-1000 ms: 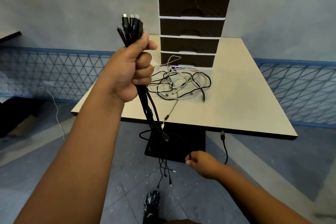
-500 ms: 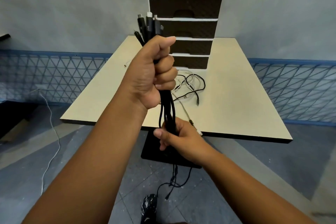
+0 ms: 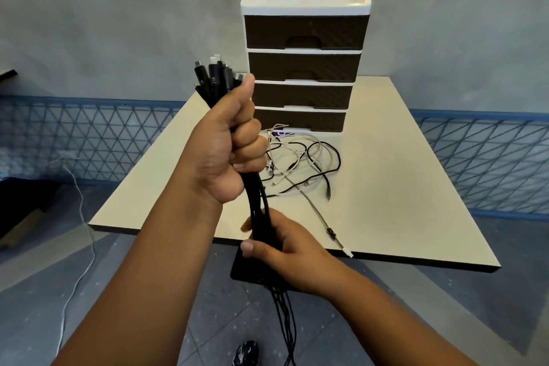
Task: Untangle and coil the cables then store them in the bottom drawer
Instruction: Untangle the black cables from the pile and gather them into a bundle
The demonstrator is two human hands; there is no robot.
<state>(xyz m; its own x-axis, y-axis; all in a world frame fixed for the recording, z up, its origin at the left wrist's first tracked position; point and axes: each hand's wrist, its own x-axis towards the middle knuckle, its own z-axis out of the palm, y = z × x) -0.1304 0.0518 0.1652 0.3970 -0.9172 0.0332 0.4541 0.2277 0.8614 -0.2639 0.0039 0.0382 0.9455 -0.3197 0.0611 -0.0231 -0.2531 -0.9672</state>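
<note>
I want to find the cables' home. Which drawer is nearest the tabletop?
The bottom drawer, lowest of four stacked brown drawers, just above the table, with the tangled cables lying in front. All four look closed.

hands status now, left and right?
Left hand: closed, holding the black cable bundle near its plugs.
Right hand: closed, holding the same bundle lower down.

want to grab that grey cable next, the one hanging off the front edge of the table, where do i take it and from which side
Take the grey cable on the straight bare stretch between the tangle and the dark block near its end. Come from above, fingers across it: it lies flat on the table there, apart from the other cables.
</note>
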